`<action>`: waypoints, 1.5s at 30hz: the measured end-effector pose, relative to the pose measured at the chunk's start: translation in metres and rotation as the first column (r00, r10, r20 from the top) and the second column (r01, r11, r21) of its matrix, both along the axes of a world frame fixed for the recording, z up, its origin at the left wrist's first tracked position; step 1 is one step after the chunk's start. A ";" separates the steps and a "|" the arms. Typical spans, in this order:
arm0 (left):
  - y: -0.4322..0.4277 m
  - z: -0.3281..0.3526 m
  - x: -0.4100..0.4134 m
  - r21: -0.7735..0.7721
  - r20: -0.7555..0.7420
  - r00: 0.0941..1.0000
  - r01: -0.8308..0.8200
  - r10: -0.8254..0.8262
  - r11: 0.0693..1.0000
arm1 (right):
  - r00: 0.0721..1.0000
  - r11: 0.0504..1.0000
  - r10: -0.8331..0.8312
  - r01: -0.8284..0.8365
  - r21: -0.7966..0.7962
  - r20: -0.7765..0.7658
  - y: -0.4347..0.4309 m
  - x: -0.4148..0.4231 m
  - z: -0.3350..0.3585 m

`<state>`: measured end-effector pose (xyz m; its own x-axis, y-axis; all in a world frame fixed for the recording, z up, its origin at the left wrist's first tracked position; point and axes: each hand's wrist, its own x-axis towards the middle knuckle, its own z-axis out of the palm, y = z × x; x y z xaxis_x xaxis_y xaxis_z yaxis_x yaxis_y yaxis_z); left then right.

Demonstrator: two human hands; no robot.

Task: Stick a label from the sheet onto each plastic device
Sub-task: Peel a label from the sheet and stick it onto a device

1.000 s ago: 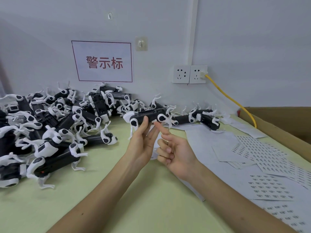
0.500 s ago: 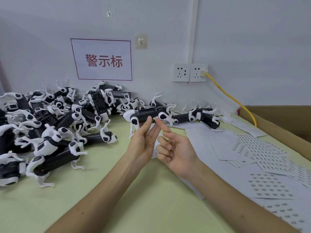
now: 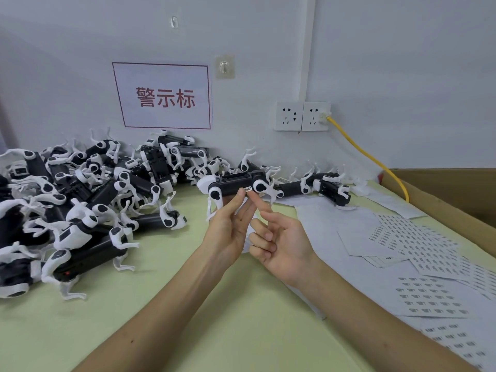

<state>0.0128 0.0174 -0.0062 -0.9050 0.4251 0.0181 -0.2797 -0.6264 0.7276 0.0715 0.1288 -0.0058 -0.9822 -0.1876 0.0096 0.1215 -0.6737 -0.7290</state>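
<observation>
Head view: the left hand [image 3: 230, 232] holds a black plastic device with white jointed legs [image 3: 233, 185] up off the pale green bench [image 3: 161, 318]. It pinches the device at its fingertips, thumb on the near face, the other fingers nearly straight beneath and behind. The device's long axis runs side to side, about level, across those fingertips. On its near face, toward the end nearer the right hand [image 3: 281, 248], sits a small white label [image 3: 248, 189].

The right hand is just below and to the right of that label. Its index finger is stretched up with the tip at the label's edge, touching it or very nearly. Its other fingers are curled into the palm and hold nothing. I judge that the label is being rubbed down. That push falls to the right hand, going up and away into the face while the left hand braces behind.

Farther out from the right hand, white sheets of printed labels [image 3: 418, 242] lie spread on the bench. A heap of like black-and-white devices [image 3: 80, 200] lies out beyond the left hand.
</observation>
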 end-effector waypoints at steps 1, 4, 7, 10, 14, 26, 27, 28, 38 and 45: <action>0.000 0.000 0.000 -0.004 -0.002 1.000 0.006 -0.006 1.000 | 1.000 1.000 0.003 -0.003 -0.003 -0.002 0.000 0.000 0.000; 0.001 0.000 0.001 -0.006 0.001 1.000 -0.004 0.004 1.000 | 1.000 1.000 0.013 -0.013 -0.011 -0.007 0.000 0.001 0.000; 0.001 0.000 0.000 -0.023 -0.005 1.000 -0.016 0.016 1.000 | 1.000 1.000 0.022 -0.022 -0.019 -0.009 -0.001 0.000 -0.001; 0.001 -0.002 -0.001 -0.053 -0.009 1.000 -0.020 0.019 0.998 | 1.000 0.999 0.028 -0.029 -0.022 -0.012 -0.001 -0.001 -0.002; 0.001 -0.002 -0.001 -0.049 -0.019 0.998 -0.054 0.053 0.997 | 0.999 0.999 0.036 -0.037 -0.025 -0.015 -0.001 -0.002 -0.004; 0.001 -0.001 0.005 -0.075 -0.109 0.989 -0.112 0.104 0.991 | 0.999 0.997 0.031 -0.032 -0.067 -0.015 0.000 -0.001 -0.004; 0.002 0.000 0.006 -0.074 -0.120 0.987 -0.112 0.103 0.991 | 0.999 0.997 0.030 -0.031 -0.075 -0.016 0.000 -0.002 -0.004; 0.002 0.001 0.007 -0.075 -0.125 0.987 -0.112 0.102 0.991 | 0.999 0.996 0.029 -0.030 -0.080 -0.016 0.000 -0.002 -0.005; 0.003 0.005 0.012 -0.056 -0.102 0.984 -0.152 0.146 0.987 | 0.999 0.996 0.038 -0.039 -0.085 -0.023 -0.001 -0.003 -0.008; 0.004 0.005 0.013 -0.074 -0.095 0.981 -0.176 0.168 0.982 | 0.999 0.996 0.028 -0.029 -0.081 -0.015 -0.002 -0.001 -0.006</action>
<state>0.0257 0.0210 -0.0007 -0.9611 0.2666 0.0720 -0.1060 -0.5970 0.7952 0.0701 0.1273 -0.0114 -0.9761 -0.2137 0.0395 0.1320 -0.7274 -0.6734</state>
